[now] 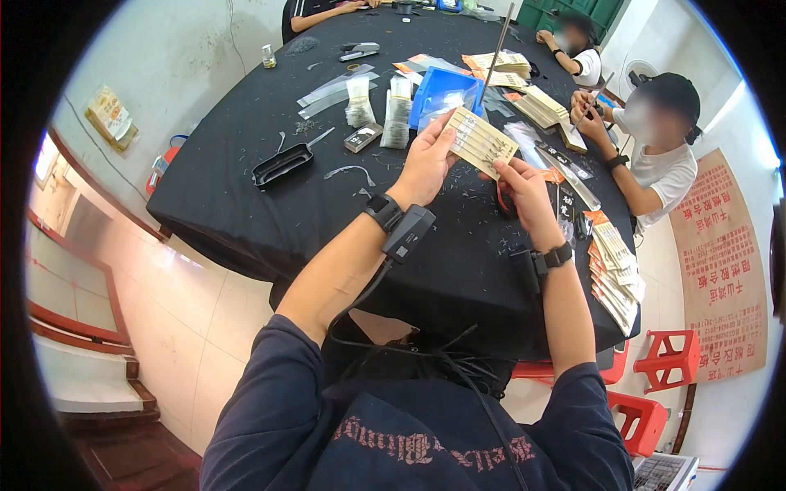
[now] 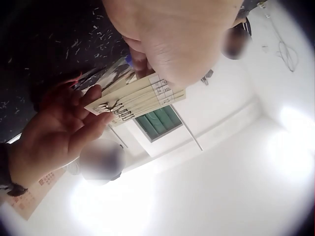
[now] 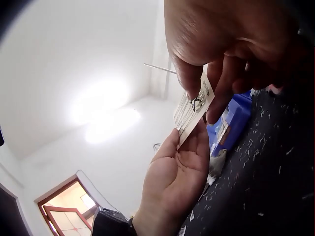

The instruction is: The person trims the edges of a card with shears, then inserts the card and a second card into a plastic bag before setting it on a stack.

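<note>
A cream card with several hooks and pale lines strung along it is held up over the black table. My left hand grips its left end, thumb on the face; my right hand pinches its lower right corner. In the left wrist view the card shows dark hooks near the right hand, and the left hand covers the other end. In the right wrist view the right thumb lies by the hooks on the card, above the left hand.
A blue tray stands beyond the card, with bundles of clear packets to its left. A black open case lies farther left. Stacked cards lie at the right edge. Two people sit along the right side.
</note>
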`<state>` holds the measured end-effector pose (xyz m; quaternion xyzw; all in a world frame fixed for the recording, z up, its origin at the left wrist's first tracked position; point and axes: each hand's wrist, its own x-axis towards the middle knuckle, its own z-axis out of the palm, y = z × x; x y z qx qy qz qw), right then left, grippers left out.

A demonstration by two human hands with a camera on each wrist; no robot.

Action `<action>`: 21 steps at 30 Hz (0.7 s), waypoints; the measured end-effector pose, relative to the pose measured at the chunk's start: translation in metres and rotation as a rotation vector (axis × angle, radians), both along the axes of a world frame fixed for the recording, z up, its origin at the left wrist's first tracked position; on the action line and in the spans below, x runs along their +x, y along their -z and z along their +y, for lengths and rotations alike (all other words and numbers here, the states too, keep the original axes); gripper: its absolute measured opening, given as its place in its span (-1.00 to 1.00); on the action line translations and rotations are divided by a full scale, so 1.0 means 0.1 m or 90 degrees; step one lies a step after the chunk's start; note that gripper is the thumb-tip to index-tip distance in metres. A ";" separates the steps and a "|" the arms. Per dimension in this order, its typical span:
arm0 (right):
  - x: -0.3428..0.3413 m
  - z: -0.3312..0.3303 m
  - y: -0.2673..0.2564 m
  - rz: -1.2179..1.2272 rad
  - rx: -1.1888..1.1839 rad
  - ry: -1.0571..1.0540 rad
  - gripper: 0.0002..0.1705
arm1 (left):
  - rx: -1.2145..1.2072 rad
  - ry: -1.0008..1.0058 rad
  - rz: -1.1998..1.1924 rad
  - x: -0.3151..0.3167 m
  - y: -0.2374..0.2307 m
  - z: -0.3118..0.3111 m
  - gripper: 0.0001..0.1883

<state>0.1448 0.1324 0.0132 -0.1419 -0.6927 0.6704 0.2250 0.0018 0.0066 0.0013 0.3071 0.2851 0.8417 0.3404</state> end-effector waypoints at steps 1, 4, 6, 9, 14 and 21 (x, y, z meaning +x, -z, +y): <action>0.00 0.01 0.01 -0.003 -0.002 0.000 -0.62 | 0.000 0.000 0.001 0.00 0.00 0.00 -0.59; 0.00 0.00 0.01 -0.010 -0.005 0.001 -0.62 | -0.002 0.000 0.004 0.01 -0.01 0.00 -0.59; 0.00 -0.01 0.00 -0.012 -0.003 -0.001 -0.62 | -0.008 0.001 0.005 0.03 -0.03 -0.01 -0.58; 0.01 -0.02 -0.02 -0.020 0.000 0.000 -0.62 | -0.014 0.000 -0.005 0.04 -0.04 -0.02 -0.58; 0.04 -0.11 -0.12 -0.012 -0.014 -0.004 -0.62 | -0.016 -0.003 -0.008 0.03 -0.04 -0.02 -0.59; 0.02 -0.06 -0.04 0.015 0.003 -0.021 -0.61 | -0.045 0.001 -0.032 0.02 -0.03 -0.02 -0.60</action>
